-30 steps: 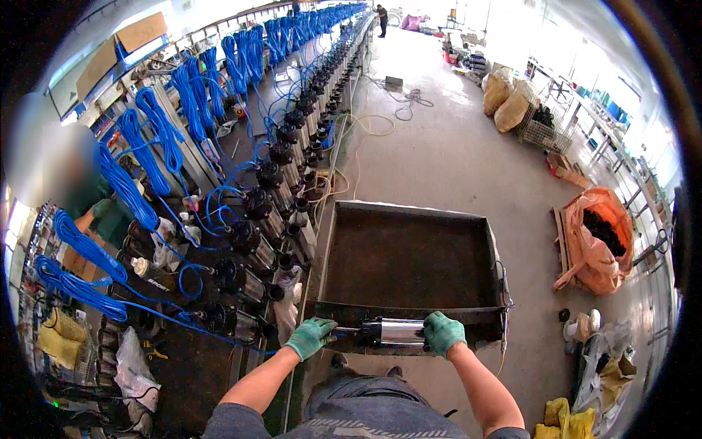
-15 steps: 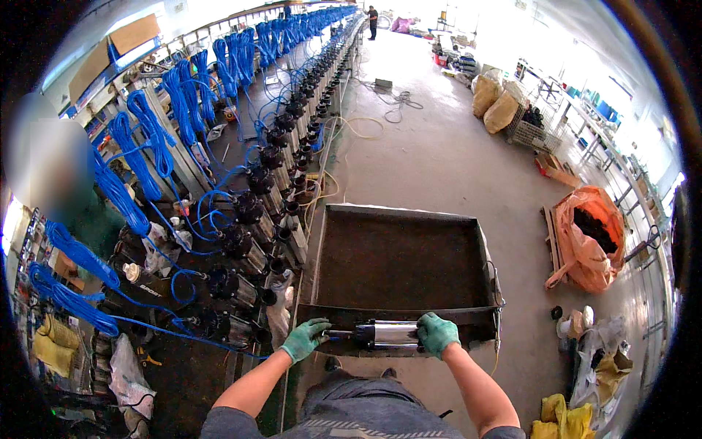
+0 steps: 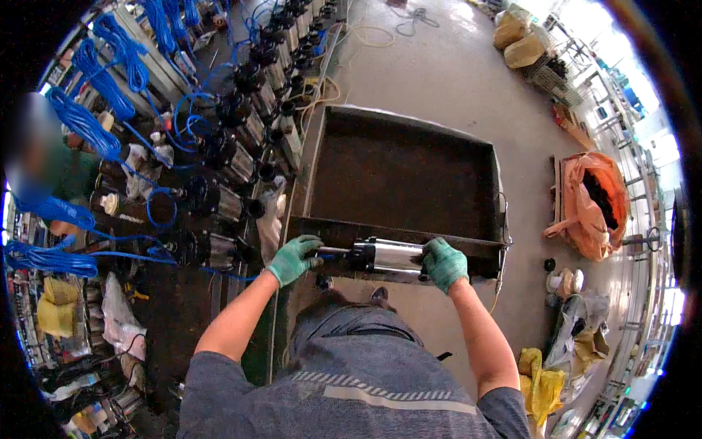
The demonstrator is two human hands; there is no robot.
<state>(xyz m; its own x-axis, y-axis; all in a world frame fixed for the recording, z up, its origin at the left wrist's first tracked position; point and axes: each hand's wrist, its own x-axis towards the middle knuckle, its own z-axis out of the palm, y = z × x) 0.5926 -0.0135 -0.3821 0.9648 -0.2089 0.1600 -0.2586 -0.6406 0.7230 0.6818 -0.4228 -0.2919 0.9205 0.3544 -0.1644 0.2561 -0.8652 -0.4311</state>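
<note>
Both my hands wear green knitted gloves and hold a silver cylindrical pump motor (image 3: 395, 256) lying sideways over the near, narrow section of a dark metal tank (image 3: 409, 228). My left hand (image 3: 294, 260) is closed on the thin shaft (image 3: 333, 251) that sticks out of the motor's black left end. Wrapped round the motor's right end is my right hand (image 3: 444, 264), its fingers hiding that end. The tank's larger far section has a dark, brownish inside.
At left, a row of black-topped silver pumps (image 3: 219, 196) lines the bench, with blue cable coils (image 3: 88, 132) beyond. An orange sack (image 3: 589, 212) stands on the floor at right, near yellow bags (image 3: 540, 384). A blurred person (image 3: 36, 150) is at far left.
The view has tilted further down, so the tank, motor and my hands sit higher in the picture. Both hands keep their hold on the motor and its shaft.
</note>
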